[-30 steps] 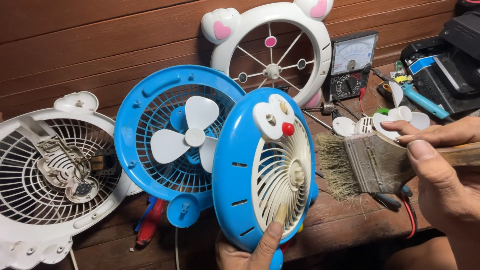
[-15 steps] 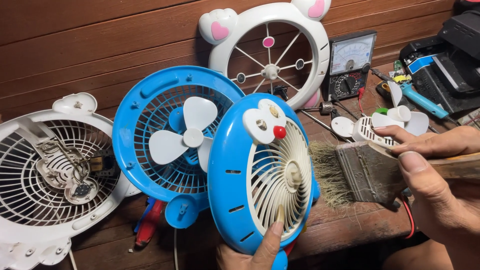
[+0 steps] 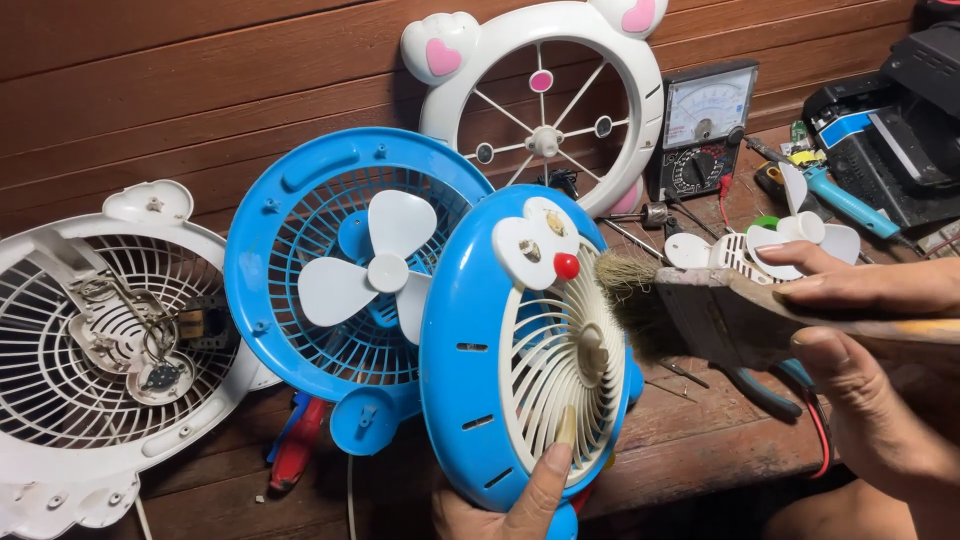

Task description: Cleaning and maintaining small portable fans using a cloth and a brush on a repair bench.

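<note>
Blue fan cover (image 3: 480,360) w/ a cream grille, cartoon eyes and a red nose stands on edge at centre, grille facing right, low over the front of the wooden bench (image 3: 700,450). Left hand (image 3: 510,505) grasps it from below, thumb up over the lower grille; rest of that hand is cut off by the frame edge. Right hand (image 3: 860,350) is clenched round the handle of a flat brush (image 3: 700,305), thumb under, fingers on top. Bristles (image 3: 625,280) touch the upper right of the grille, just beside the nose.

Behind the cover, partly hidden by it, a blue fan body (image 3: 340,250) w/ a white three-blade prop leans back vs. the wooden wall. Left of that, a white fan shell (image 3: 90,350) w/ bare wiring and parts inside, touching the blue body's rim. Up top, a white ring guard (image 3: 545,100) w/ pink-patched ears stands vs. the wall. Just right of it an analogue meter (image 3: 705,125), upright. A small white prop (image 3: 800,235) sits right behind the right hand. Far right: black device (image 3: 900,120) and a blue-handled tool (image 3: 835,195). Red-handled tool (image 3: 295,450) lies under the blue body, near the front edge. Blue-handled pliers (image 3: 765,385) lie on the bench under the brush; a red wire runs near them.
</note>
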